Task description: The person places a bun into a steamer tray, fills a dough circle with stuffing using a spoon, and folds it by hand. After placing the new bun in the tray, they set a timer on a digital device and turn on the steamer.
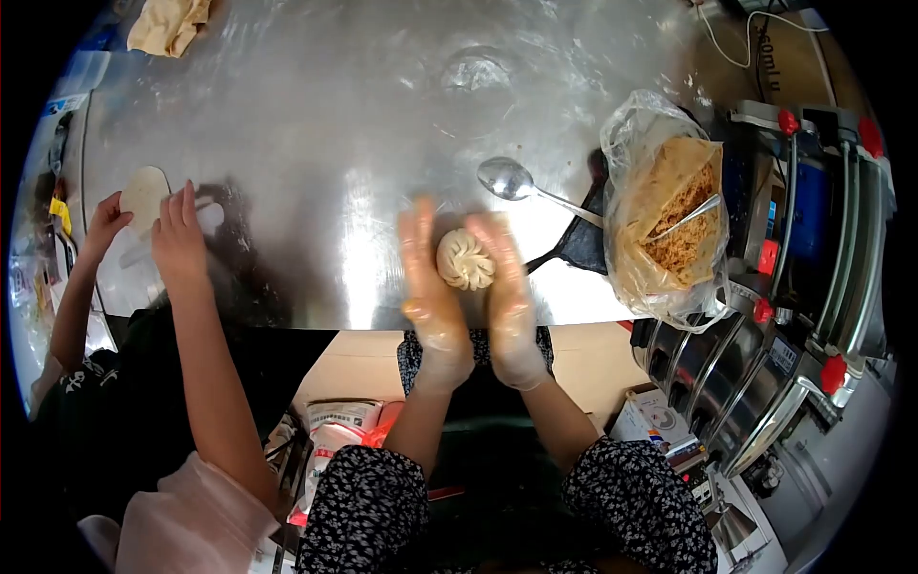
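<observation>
A round bun (466, 260) with a swirl of pleats on top sits near the table's front edge, between my two hands. Both hands wear thin clear gloves and point away from me. On the bun's left side is my left hand (429, 292), fingers stretched out and somewhat blurred. My right hand (508, 292) flanks the other side, its straight fingers right at the bun's edge and slightly smeared by motion. Above and to the right lies a metal spoon (510, 180), its handle toward a plastic bag (626, 230) of brown crumbly filling (681, 251).
At the left, another person's hands (178, 230) work by a flat dough round (145, 198) on the metal table (316, 124). A cloth (168, 26) lies at the far left. Metal equipment with red knobs (833, 373) stands at the right. A white sack (337, 426) is below the table.
</observation>
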Demonstrator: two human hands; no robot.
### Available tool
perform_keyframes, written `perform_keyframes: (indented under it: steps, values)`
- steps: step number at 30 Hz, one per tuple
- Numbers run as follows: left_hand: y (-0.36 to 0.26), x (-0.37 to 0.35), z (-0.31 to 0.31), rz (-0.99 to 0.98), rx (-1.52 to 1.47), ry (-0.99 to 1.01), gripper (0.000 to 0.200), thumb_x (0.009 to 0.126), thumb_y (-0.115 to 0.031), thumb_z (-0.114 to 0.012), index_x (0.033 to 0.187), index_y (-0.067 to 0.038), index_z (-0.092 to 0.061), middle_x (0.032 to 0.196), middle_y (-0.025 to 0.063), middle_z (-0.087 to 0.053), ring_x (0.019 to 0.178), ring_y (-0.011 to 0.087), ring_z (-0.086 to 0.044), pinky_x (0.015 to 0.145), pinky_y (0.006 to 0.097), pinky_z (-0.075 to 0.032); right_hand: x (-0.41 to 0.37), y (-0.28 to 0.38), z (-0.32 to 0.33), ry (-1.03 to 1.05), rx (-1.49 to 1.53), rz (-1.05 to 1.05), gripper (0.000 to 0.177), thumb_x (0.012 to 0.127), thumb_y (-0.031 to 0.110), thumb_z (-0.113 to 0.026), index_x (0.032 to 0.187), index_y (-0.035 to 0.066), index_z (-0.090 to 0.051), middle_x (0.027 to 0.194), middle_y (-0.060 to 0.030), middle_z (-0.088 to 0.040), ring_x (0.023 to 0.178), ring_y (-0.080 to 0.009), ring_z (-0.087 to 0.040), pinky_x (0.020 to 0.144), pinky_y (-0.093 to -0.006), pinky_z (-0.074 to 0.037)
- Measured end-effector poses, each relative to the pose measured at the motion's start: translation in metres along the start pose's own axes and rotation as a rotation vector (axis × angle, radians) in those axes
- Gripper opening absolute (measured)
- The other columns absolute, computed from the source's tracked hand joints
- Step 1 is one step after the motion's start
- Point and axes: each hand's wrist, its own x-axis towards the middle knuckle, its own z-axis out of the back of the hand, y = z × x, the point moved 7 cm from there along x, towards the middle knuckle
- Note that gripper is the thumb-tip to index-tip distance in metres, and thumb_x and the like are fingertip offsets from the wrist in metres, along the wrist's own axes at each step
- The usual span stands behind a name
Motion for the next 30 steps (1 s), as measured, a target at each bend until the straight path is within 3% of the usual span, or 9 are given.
perform_keyframes:
  steps: [4,8,11,15,17,19,21,23,30]
  values:
    - [0.004,-0.015,-0.008,0.036,-0.061,0.044,0.113,0.082,-0.085,-0.032,0.154,-0.002,-0.008,0.159,0.0177,-0.018,0.146,0.0299,-0.020,0.118,0.0429,-0.017,0.016,0.015,-0.009,-0.036,0.199,-0.048,0.089,0.094,0.070,-0.032,0.147,-0.002,-0.032,0.146,-0.0187,-0.042,0.136,-0.0304,-0.039,0.112,-0.0405,-0.029]
    - [-0.009,-0.012,-0.016,0.032,0.039,-0.002,0.112,0.083,-0.084,-0.030,0.154,-0.002,-0.006,0.160,0.0175,-0.016,0.146,0.0303,-0.019,0.119,0.0426,-0.016,0.009,0.009,-0.003,-0.005,0.051,-0.007,0.098,0.092,0.074,-0.031,0.152,-0.002,-0.018,0.152,-0.0180,-0.033,0.143,-0.0276,-0.028,0.117,-0.0413,-0.020]
    - [0.000,-0.015,-0.018,0.077,-0.045,0.070,0.110,0.084,-0.084,-0.026,0.154,-0.002,-0.007,0.160,0.0184,-0.016,0.147,0.0309,-0.018,0.119,0.0424,-0.015,0.011,0.005,-0.008,0.045,0.059,-0.034,0.096,0.092,0.074,-0.030,0.152,0.000,-0.021,0.150,-0.0167,-0.037,0.142,-0.0271,-0.030,0.117,-0.0415,-0.021]
    - [-0.009,-0.008,-0.008,0.053,-0.039,-0.059,0.111,0.083,-0.085,-0.025,0.154,-0.001,-0.010,0.159,0.0194,-0.019,0.146,0.0310,-0.020,0.120,0.0416,-0.013,0.018,0.016,-0.003,-0.175,0.078,0.003,0.095,0.091,0.075,-0.031,0.145,-0.004,-0.033,0.132,-0.0165,-0.049,0.125,-0.0241,-0.044,0.109,-0.0378,-0.031]
    - [-0.002,-0.007,-0.012,0.058,-0.009,-0.006,0.108,0.085,-0.083,-0.024,0.154,-0.001,-0.011,0.159,0.0206,-0.018,0.146,0.0312,-0.019,0.120,0.0423,-0.013,0.012,0.008,-0.001,-0.072,-0.030,0.043,0.091,0.093,0.072,-0.032,0.145,-0.002,-0.037,0.133,-0.0174,-0.051,0.126,-0.0252,-0.047,0.109,-0.0393,-0.032]
    - [-0.004,-0.013,-0.020,0.064,-0.038,0.042,0.105,0.087,-0.081,-0.023,0.154,-0.002,-0.013,0.159,0.0208,-0.017,0.146,0.0309,-0.019,0.120,0.0430,-0.013,0.008,0.003,-0.006,0.009,0.049,-0.009,0.093,0.092,0.073,-0.031,0.147,-0.001,-0.031,0.146,-0.0185,-0.041,0.140,-0.0262,-0.033,0.116,-0.0415,-0.023]
    - [-0.007,-0.021,-0.015,0.037,-0.013,0.009,0.106,0.086,-0.082,-0.023,0.154,-0.002,-0.011,0.159,0.0189,-0.018,0.146,0.0300,-0.019,0.120,0.0423,-0.014,0.017,0.015,-0.006,0.009,0.138,-0.104,0.099,0.089,0.077,-0.031,0.149,-0.002,-0.028,0.146,-0.0164,-0.040,0.139,-0.0246,-0.033,0.116,-0.0402,-0.022]
    - [0.000,-0.016,-0.001,-0.035,0.034,-0.028,0.108,0.084,-0.084,-0.023,0.154,-0.002,-0.010,0.160,0.0170,-0.018,0.146,0.0300,-0.020,0.119,0.0417,-0.014,0.020,0.016,0.004,-0.135,0.089,0.006,0.099,0.089,0.078,-0.031,0.147,-0.003,-0.031,0.146,-0.0157,-0.040,0.137,-0.0257,-0.036,0.116,-0.0407,-0.023]
    - [0.000,-0.019,-0.016,0.074,-0.106,0.012,0.107,0.085,-0.082,-0.029,0.154,-0.003,-0.011,0.160,0.0156,-0.019,0.145,0.0283,-0.023,0.119,0.0401,-0.015,0.022,0.020,-0.001,-0.041,0.077,0.000,0.090,0.093,0.072,-0.029,0.144,-0.001,-0.038,0.144,-0.0205,-0.042,0.139,-0.0304,-0.034,0.114,-0.0429,-0.026]
